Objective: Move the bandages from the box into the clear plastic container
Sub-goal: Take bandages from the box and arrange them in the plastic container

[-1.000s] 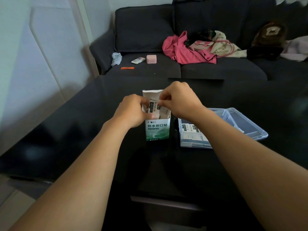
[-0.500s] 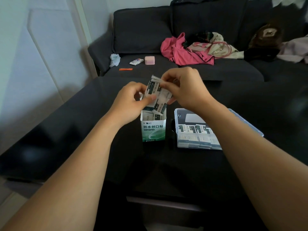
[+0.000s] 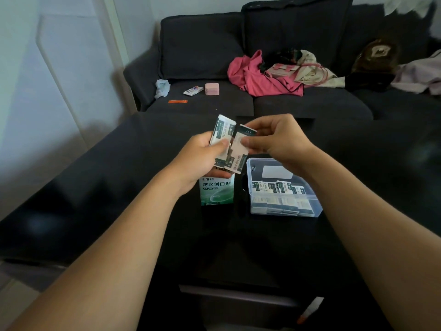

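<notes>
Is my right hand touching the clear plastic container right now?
Apart. In the head view the right hand pinches a bandage above the table, clear of the container.

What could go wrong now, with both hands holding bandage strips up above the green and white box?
1. The left hand grips a fanned bunch of wrapped bandage strips while the right hand pinches one; loose ones may slip onto the black table.
2. The tall green and white cardboard box stands unheld right under the left hand, so a lowering wrist might tip it.
3. The clear plastic container already looks well filled; added strips may not lie flat.
</notes>
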Motion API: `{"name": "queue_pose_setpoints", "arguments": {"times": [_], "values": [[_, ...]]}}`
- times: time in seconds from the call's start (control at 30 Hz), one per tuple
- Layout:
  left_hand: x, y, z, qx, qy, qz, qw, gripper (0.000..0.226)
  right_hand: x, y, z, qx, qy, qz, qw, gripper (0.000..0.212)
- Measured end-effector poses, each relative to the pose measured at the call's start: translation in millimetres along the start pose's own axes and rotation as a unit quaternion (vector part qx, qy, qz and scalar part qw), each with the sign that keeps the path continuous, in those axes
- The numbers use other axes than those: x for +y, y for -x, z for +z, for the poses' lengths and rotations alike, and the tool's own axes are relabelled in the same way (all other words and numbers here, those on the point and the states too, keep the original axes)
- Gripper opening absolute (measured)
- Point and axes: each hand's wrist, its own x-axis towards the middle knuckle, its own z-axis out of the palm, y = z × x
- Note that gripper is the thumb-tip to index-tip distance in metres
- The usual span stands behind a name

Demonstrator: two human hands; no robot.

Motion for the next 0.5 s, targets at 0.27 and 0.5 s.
{"name": "queue_pose_setpoints", "arguments": {"times": [0.27, 0.5], "values": [[4, 6, 22, -0.015, 0.106, -0.092, 0.99, 0.022, -2, 5, -13, -0.059, -0.094, 0.02, 0.994, 0.017], [5, 9, 29, -0.042, 0.084, -0.091, 0.991, 0.044, -1, 4, -1, -0.013, 0.0, -0.027, 1.0, 0.022]]}}
